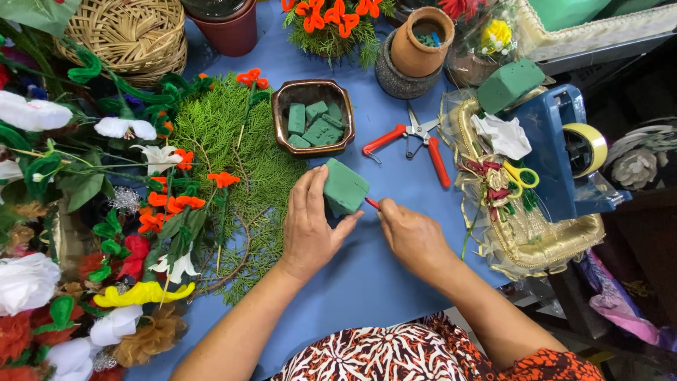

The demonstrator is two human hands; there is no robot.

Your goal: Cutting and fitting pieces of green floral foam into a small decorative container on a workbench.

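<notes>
the left hand (308, 224) holds a green foam block (345, 186) on the blue table (367, 282), near the middle of the scene. its fingers (305, 190) lie curled along the block's left side and the thumb presses the near right corner, so the block sits pinched between thumb and fingers, its top face bare. the right hand (412, 233) is just right of the block, fingers closed around a thin tool with a red handle (371, 203) whose tip touches the block's right edge; most of the tool is hidden in the fist. beyond the block, farther away, stands a brown bowl (312, 89) holding cut pieces of foam (314, 124), and to its right lie red-handled snips (416, 141). left of the hands spreads green fern (233, 141) with orange flowers (166, 204).
</notes>
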